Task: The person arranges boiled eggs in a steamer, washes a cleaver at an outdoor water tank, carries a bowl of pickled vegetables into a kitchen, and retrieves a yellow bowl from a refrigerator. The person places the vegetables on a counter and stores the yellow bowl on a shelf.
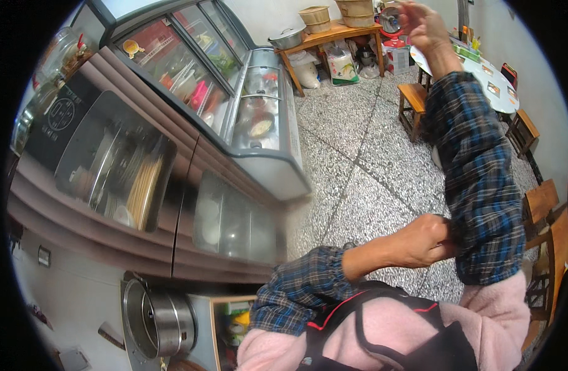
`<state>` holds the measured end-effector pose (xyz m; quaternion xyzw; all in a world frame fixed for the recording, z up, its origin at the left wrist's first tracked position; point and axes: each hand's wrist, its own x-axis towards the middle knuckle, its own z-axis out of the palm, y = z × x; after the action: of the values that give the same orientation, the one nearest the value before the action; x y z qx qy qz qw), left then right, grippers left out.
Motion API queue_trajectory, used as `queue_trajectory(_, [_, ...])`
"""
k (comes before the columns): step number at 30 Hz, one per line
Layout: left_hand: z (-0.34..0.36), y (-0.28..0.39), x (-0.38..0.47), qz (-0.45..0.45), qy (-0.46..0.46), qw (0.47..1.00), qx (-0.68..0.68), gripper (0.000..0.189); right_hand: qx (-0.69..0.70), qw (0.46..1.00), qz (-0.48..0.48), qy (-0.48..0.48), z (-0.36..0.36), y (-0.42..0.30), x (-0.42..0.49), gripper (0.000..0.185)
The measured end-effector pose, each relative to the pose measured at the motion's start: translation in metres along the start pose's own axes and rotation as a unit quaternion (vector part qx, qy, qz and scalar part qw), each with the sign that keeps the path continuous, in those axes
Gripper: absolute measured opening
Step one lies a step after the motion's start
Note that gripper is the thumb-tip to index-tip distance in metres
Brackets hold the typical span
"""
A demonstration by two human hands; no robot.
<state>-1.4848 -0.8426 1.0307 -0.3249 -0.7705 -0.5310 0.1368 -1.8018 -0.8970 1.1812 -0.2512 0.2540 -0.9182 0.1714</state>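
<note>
My left hand [411, 242] reaches across my body and is closed at the elbow part of the plaid sleeve cover [478, 181] on my right arm. Its fingertips are hidden by the cloth. Stretched forward at the top of the view is my right hand [425, 32], with its fingers loosely bent and nothing visible in it. A matching plaid sleeve cover [302, 283] covers my left forearm. I wear a dark apron [451, 345] with red trim over a pink fleecy top [400, 320].
To my left stand a brown cabinet [184, 195] with clear-windowed doors and a glass-fronted display fridge [265, 153]. A steel pot [172, 320] is at lower left. Ahead are a wooden table [330, 38] with basins, a wooden stool [411, 99] and a white table [485, 81]. Wooden chairs [543, 199] line the right.
</note>
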Motion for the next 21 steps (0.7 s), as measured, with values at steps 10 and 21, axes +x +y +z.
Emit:
queue_trajectory(10, [-0.138, -0.097, 0.083, 0.223, -0.071, 0.972, 0.005, 0.023, -0.426, 0.77, -0.343, 0.329, -0.068, -0.075, 0.23, 0.02])
queue_trajectory(21, [-0.264, -0.204, 0.208, 0.203, -0.023, 0.979, 0.016, 0.021, -0.862, 0.376, -0.313, -0.13, -0.205, 0.094, 0.349, 0.037])
